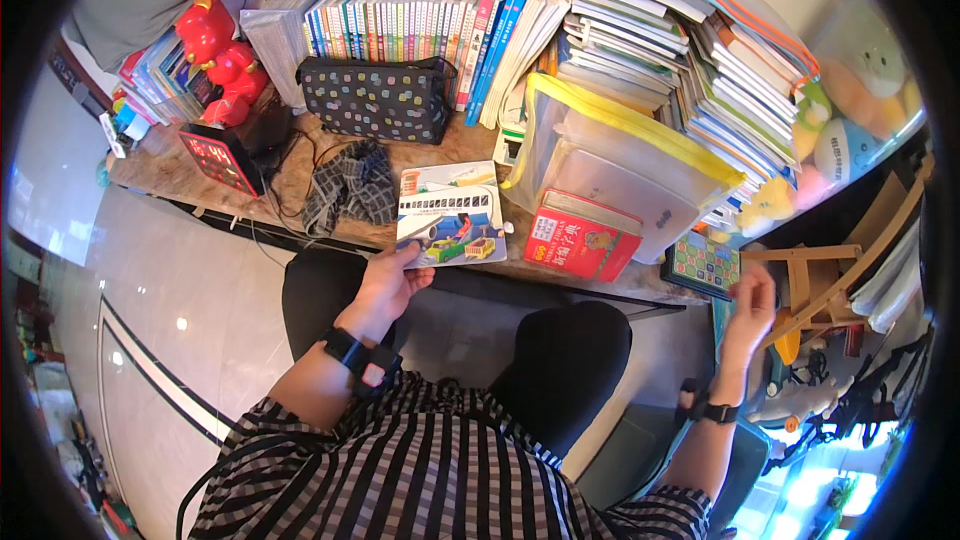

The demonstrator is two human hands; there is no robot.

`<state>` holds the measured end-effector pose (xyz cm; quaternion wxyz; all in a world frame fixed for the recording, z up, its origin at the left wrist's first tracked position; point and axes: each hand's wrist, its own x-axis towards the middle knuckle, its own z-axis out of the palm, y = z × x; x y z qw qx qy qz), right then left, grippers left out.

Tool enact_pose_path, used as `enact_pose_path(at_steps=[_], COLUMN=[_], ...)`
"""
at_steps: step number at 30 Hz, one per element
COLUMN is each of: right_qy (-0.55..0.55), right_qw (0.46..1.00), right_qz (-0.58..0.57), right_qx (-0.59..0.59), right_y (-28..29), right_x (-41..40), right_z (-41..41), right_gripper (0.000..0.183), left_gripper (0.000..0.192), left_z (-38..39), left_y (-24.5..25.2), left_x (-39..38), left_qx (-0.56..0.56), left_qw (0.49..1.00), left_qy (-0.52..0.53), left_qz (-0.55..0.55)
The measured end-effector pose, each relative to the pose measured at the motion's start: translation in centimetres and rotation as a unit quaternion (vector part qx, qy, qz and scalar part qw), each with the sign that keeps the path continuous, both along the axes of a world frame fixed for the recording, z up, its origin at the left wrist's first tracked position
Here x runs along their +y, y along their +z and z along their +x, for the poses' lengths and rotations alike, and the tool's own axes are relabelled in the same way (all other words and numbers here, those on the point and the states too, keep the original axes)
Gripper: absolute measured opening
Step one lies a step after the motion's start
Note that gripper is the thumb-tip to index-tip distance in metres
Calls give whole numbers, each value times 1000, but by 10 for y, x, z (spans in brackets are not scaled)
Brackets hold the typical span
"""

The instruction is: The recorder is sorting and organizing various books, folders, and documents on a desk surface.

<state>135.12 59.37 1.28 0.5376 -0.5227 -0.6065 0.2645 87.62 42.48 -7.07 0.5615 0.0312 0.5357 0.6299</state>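
Note:
My left hand (394, 277) grips the lower left corner of a thin illustrated picture book (450, 221), thumb on top and fingers curled below. Its cover shows a white aeroplane and small vehicles. The book lies at the front edge of the marble-patterned table. Farther right, my right hand (750, 300) is raised and slightly blurred beside a flat board with a green grid pattern (701, 266). Its fingers are bent near the board's right edge; whether they touch it is unclear. Between the hands lies a thick red dictionary (585, 236).
A yellow-trimmed clear zip folder (630, 142) leans behind the dictionary. Farther back are a dotted black pencil case (375, 101), a row of books (405, 19) and tall book stacks (630, 45). To the left stand a red digital clock (221, 157), a crumpled checked cloth (349, 184) and a red figurine (217, 52).

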Motion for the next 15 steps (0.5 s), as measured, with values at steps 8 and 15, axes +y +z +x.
enact_pose_path(at_steps=[8,15], right_qy=[348,441], right_qw=[896,817], right_qz=[-260,-295], right_qx=[89,228], right_y=[29,34], right_x=[-66,-73], right_z=[-155,-254], right_gripper=[40,34], left_gripper=[23,26], left_z=[9,21], left_y=[73,81], left_x=[-23,-33], left_qx=[-58,-11], left_qw=[982,974], left_qy=[-28,-81], left_qz=[178,209])
